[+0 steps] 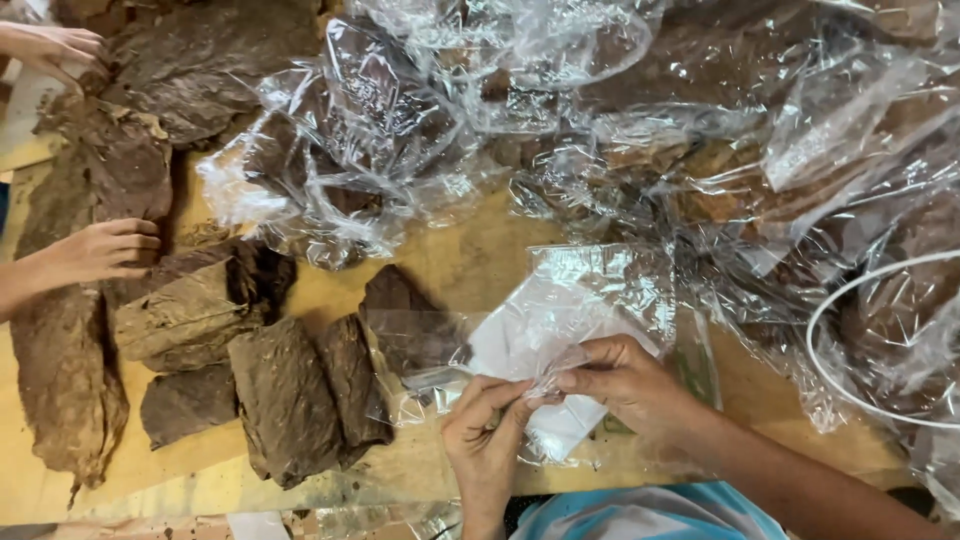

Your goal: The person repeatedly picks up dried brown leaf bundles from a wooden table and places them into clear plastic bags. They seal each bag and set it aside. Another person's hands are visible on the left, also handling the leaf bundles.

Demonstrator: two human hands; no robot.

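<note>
- The left hand [485, 425], close to the near edge of the pale wooden worktop [470, 265], has its fingers curled in and pinches the edge of a small clear plastic bag [560, 320].
- The right hand [620, 380], just beside the left, grips the same bag between thumb and bent fingers at a crumpled spot.
- The bag lies partly on the worktop near its near edge, over a white sheet; its upper part spreads flat toward the middle.
- Folded dark brown dried leaves [290, 395] lie in a group on the near left part of the worktop, close to the bag.
- A large heap of crumpled clear plastic wrapping [620, 130] with more brown leaves inside covers the far and right parts.
- Another person's hand [105, 250] rests with fingers bent on a long brown leaf [65, 370] at the left edge; a second such hand [55, 45] touches leaves at the far left corner.
</note>
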